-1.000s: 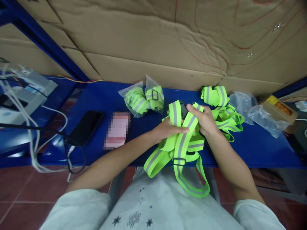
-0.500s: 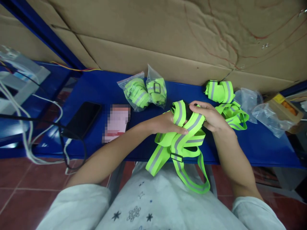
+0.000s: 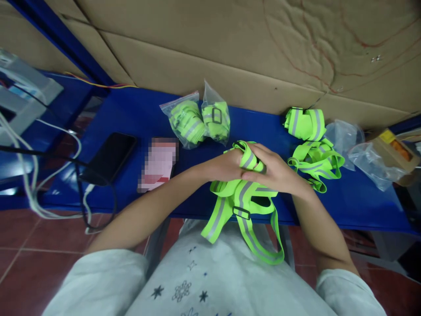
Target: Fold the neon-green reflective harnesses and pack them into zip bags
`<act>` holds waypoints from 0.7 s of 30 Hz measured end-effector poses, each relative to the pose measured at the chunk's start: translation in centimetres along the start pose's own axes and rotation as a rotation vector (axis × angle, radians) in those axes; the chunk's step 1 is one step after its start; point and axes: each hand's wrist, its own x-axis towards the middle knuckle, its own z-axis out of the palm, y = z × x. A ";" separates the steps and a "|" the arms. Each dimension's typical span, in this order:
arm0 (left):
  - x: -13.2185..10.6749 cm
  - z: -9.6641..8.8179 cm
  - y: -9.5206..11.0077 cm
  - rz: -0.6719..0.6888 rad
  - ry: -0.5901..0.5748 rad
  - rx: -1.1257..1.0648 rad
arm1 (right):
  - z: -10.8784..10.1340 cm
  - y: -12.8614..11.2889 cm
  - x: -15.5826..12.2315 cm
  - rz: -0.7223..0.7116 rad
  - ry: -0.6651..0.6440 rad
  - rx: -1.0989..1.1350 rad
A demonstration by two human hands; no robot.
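Two bare hands, seen from the head camera, meet over one reflective strap (image 3: 244,196) at the near edge of a blue table (image 3: 131,115). We see the left hand (image 3: 226,166) clenched around the gathered upper end of the strap. The right hand (image 3: 275,170) is laid across the same fold, its fingers (image 3: 255,151) curled over the webbing and grasping it.

The strap is neon yellow-green with a grey reflective stripe down the middle of each band. A bunched loop stands up between the two sets of fingers. From there its long axis runs toward the person: flat bands drop below the fingers, pass the table edge and end in open loops on the pale shirt. A small black slide buckle (image 3: 241,213) crosses one band just below the fingers.

We read the material as flat woven webbing, limp and folding easily, while the stripe looks smoother.

Beyond the fingers, two clear bags of folded straps (image 3: 186,123) lie side by side. To the right of the right hand's fingers lie loose straps (image 3: 315,160), near but apart from the hand. Corrugated cardboard (image 3: 230,52), creased, backs the table.
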 end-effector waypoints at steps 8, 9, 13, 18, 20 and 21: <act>-0.6 -0.3 1.0 -0.170 -0.001 -0.066 | 0.9 -0.3 0.3 0.029 0.159 -0.004; -0.6 -0.2 0.9 -0.201 -0.001 -0.090 | 1.0 -0.3 0.3 0.035 0.172 -0.012; -0.2 0.6 0.3 -0.252 0.041 -0.245 | 0.9 -0.4 0.3 0.043 0.186 0.003; -0.1 2.1 -0.1 -0.302 -0.011 -0.583 | 0.1 -0.7 -0.1 0.135 0.280 -0.044; -0.3 2.6 -0.1 -0.326 -0.087 -0.620 | -0.5 -0.9 -0.3 0.184 0.313 -0.039; -0.4 2.8 0.0 -0.338 -0.101 -0.614 | -0.9 -1.0 -0.4 0.215 0.323 -0.018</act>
